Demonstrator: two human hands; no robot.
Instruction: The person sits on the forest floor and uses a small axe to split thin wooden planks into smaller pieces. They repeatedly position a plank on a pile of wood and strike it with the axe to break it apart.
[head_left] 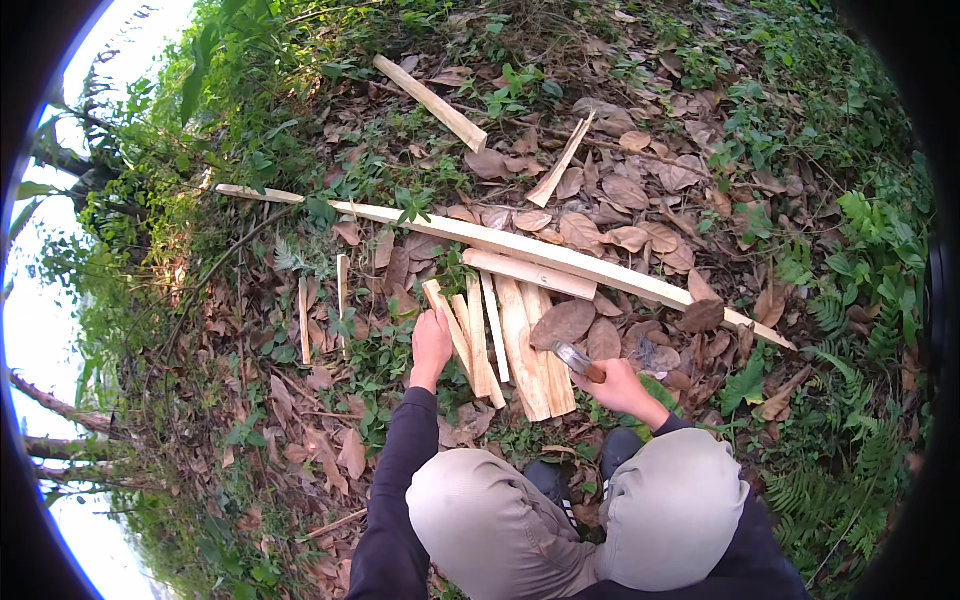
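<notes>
Split wood strips [505, 345] lie mid-frame; left hand [431, 345] grips one strip's end, right hand [615, 385] fisted round a knife [578, 360].

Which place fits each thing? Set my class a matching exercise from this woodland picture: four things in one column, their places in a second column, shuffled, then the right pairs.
Things
1. left hand
2. right hand
3. longest wooden strip
4. short thick plank

Places
A. lying alone on the leaves near the top
B. gripping a tool with a metal blade
C. stretching across the ground beyond the stack
D. resting on the left edge of the stacked split slats

Pairs: 1-D, 2-B, 3-C, 4-A
</notes>
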